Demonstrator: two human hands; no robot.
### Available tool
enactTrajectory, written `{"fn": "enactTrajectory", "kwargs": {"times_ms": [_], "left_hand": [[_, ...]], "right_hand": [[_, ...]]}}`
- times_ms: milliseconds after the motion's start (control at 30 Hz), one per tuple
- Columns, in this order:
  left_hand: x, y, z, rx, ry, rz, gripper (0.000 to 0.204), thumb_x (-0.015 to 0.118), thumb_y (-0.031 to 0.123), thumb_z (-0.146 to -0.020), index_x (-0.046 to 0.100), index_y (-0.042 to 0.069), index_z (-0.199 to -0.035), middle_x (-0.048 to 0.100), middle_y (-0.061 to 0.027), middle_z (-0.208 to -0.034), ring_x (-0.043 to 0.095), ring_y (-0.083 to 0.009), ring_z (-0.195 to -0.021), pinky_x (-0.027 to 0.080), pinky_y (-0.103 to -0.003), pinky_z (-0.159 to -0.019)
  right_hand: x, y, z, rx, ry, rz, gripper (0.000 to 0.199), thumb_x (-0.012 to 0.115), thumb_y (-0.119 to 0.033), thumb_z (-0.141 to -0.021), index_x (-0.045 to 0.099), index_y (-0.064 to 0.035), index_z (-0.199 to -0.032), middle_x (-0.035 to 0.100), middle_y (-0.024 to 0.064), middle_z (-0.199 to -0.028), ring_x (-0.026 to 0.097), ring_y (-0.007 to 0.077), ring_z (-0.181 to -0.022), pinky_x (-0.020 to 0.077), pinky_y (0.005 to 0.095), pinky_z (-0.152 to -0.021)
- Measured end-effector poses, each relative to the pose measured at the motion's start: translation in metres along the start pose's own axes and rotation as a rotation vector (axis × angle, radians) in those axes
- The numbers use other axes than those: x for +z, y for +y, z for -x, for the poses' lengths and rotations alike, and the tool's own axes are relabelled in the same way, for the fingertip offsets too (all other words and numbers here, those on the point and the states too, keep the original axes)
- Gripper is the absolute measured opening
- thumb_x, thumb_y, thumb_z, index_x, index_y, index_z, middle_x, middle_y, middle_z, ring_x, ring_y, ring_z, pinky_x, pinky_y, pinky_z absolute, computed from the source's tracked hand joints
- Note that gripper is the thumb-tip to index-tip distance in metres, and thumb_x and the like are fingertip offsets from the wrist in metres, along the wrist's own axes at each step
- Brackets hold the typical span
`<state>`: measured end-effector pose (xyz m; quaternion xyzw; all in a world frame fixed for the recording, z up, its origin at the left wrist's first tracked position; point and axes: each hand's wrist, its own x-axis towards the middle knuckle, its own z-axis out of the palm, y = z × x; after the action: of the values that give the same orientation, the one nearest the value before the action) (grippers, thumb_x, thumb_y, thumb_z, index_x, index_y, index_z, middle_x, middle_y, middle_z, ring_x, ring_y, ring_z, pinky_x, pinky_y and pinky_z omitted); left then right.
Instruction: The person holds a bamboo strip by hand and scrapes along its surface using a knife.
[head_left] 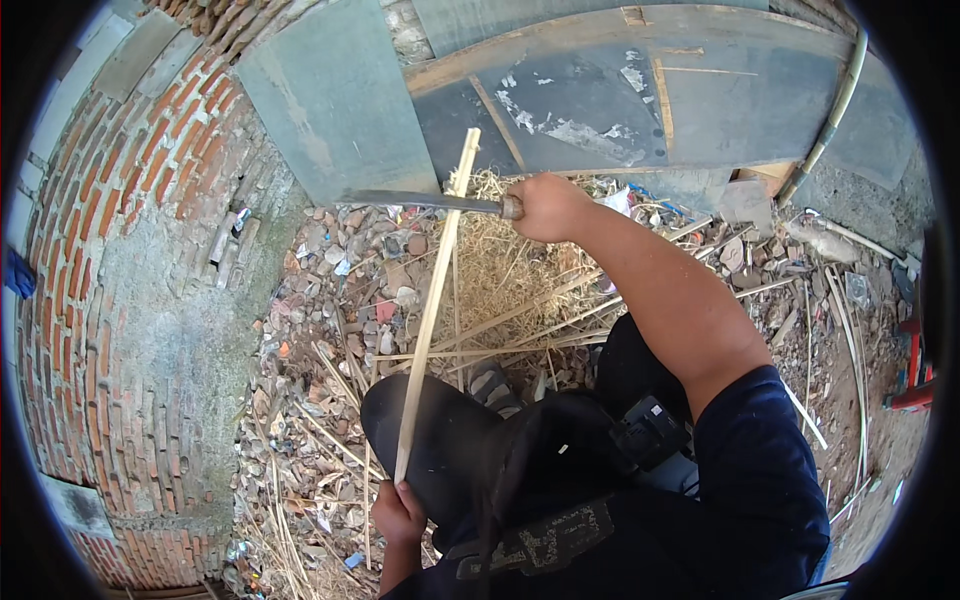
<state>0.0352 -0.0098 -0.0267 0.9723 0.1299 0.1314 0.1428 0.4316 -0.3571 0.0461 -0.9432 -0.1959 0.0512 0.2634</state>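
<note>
The person sits above rubble-strewn ground and works on a long, thin, pale strip of bamboo (pixel 432 290). The left hand (pixel 398 513) is clenched around the lower end of the strip, near the person's dark-clothed knee (pixel 430 440). From there the strip rises to its upper end, in front of a grey weathered board (pixel 620 100).

The right hand (pixel 545 207) is closed tightly on the handle of a long knife with a dark metal blade (pixel 420 201). The blade lies across the upper part of the strip and seems to touch it.

The strip looks light and rather stiff, but so slender a piece probably bends and springs when pushed from the side. Its surface looks smooth and dry, and the split edges may be sharp. A firm grasp near the bottom end, well apart from the blade, appears the safest place to hold it.

Under the strip lies a heap of pale straw-like shavings (pixel 500 270), with more thin strips and broken stones. A curved red brick wall (pixel 120 250) stands on the left.
</note>
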Motion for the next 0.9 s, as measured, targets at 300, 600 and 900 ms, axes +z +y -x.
{"fn": "enactTrajectory", "kwargs": {"times_ms": [300, 600, 900], "left_hand": [[-0.001, 0.004, -0.002, -0.043, -0.050, 0.072, 0.036, 0.043, 0.028, -0.101, 0.048, 0.001, -0.079, 0.053, -0.0240, -0.061, 0.057, -0.0469, -0.057, 0.039, -0.049, -0.050], [0.002, 0.004, -0.005, 0.008, 0.043, 0.015, 0.033, 0.049, 0.028, -0.098, 0.048, 0.003, -0.076, 0.052, -0.0220, -0.056, 0.056, -0.0459, -0.050, 0.040, -0.051, -0.045], [0.006, -0.006, -0.005, 0.019, 0.028, 0.040, 0.033, 0.050, 0.028, -0.098, 0.049, 0.003, -0.076, 0.053, -0.0230, -0.058, 0.055, -0.0475, -0.053, 0.040, -0.052, -0.047]], "right_hand": [[-0.002, -0.031, 0.025, -0.292, -0.108, 0.136, 0.014, 0.069, -0.018, -0.074, 0.071, -0.0145, -0.088, 0.069, 0.0116, -0.078, 0.069, 0.0339, -0.079, 0.0560, 0.0468, -0.075], [-0.006, 0.004, 0.000, 0.088, 0.075, -0.024, 0.024, 0.062, -0.016, -0.076, 0.071, -0.0114, -0.098, 0.072, 0.0139, -0.092, 0.070, 0.0339, -0.092, 0.0562, 0.0476, -0.082], [-0.018, -0.019, 0.017, -0.144, -0.073, -0.032, 0.020, 0.063, -0.015, -0.078, 0.072, -0.0136, -0.095, 0.071, 0.0139, -0.088, 0.070, 0.0335, -0.088, 0.0559, 0.0455, -0.080]]}}
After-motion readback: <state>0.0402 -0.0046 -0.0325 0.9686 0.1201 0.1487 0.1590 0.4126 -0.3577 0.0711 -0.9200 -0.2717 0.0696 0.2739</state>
